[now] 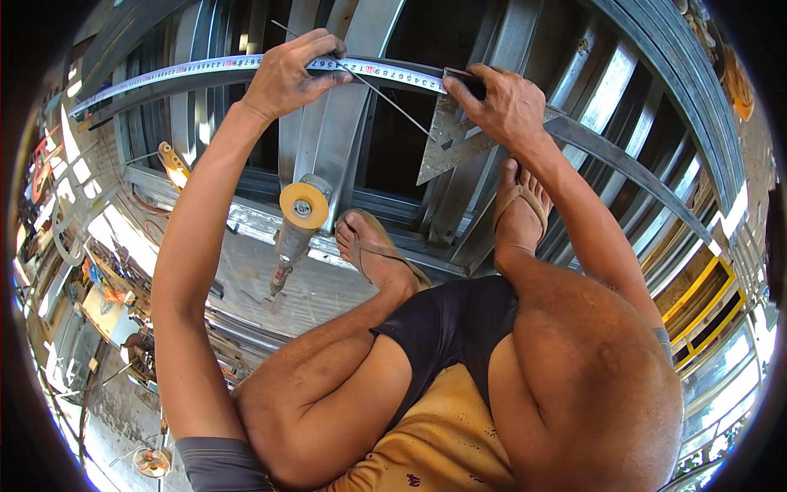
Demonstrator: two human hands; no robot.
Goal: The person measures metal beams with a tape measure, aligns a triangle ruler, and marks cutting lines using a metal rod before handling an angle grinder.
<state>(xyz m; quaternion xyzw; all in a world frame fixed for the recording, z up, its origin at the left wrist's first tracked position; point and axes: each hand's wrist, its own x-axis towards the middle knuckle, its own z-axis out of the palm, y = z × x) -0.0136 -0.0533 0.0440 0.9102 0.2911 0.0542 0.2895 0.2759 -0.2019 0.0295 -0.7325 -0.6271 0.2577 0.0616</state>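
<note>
"While the measuring tape (205, 66) lies lengthwise along the dark metal bar (627, 164), what do I observe remotely of the left hand (297, 72)?"

"I record it over the tape, fingers curled nearly closed on a thin rod (387, 100). The rod slants down to a triangular metal square (434, 160)."

"And the right hand (508, 102)?"

"I find its fingers bent at the square's upper corner, holding it, with the thumb at the tape's end. A small gap shows between thumb and forefinger; I cannot tell what the palm covers."

"Surroundings?"

"I note a power tool (293, 242) with a yellow disc, near the sandalled left foot (369, 246). Metal tubes (316, 131) run beneath the bar."
</note>
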